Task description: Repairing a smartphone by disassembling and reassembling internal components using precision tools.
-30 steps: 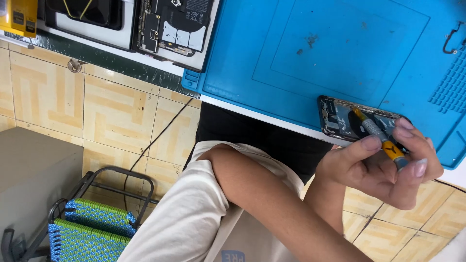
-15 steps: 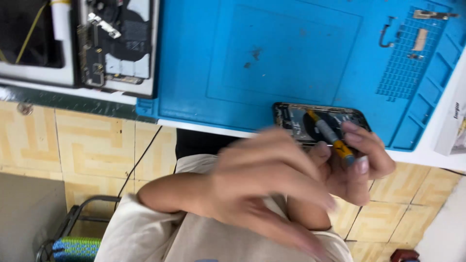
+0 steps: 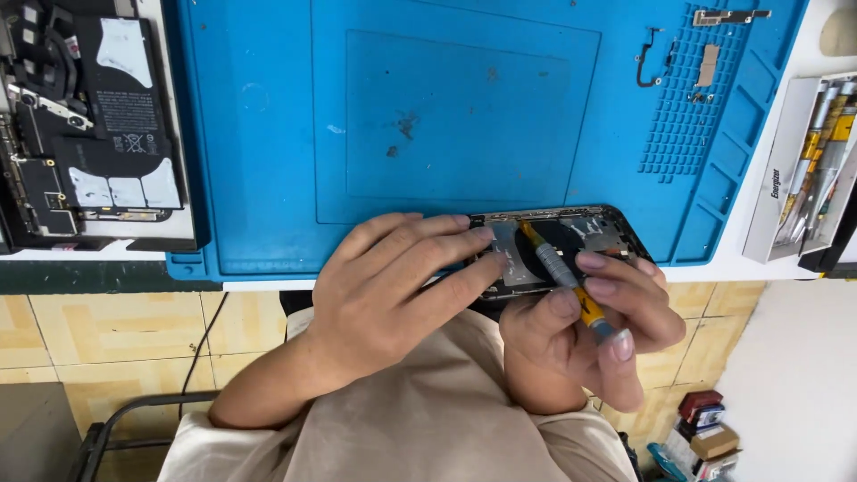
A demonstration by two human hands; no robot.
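An opened dark phone [image 3: 585, 234] lies at the near edge of a blue work mat [image 3: 268, 134], its insides facing up. My left hand [image 3: 393, 286] rests on the phone's left part, fingers spread over it and pressing it down. My right hand [image 3: 594, 326] grips a small screwdriver [image 3: 564, 277] with a yellow and grey handle; its tip reaches into the phone's upper middle. Part of the phone is hidden under both hands.
An opened dark device with exposed boards [image 3: 89, 125] lies left of the mat. Small metal parts and a thin cable [image 3: 652, 58] sit on the mat's far right grid. A white box of screwdrivers [image 3: 808, 170] stands at right. Tiled floor, a chair frame [image 3: 116, 428] and boxes [image 3: 705, 424] are below.
My left hand has come from my lap onto the phone. The view has shifted, bringing the mat and phone toward the centre. My right hand keeps the screwdriver on the phone.
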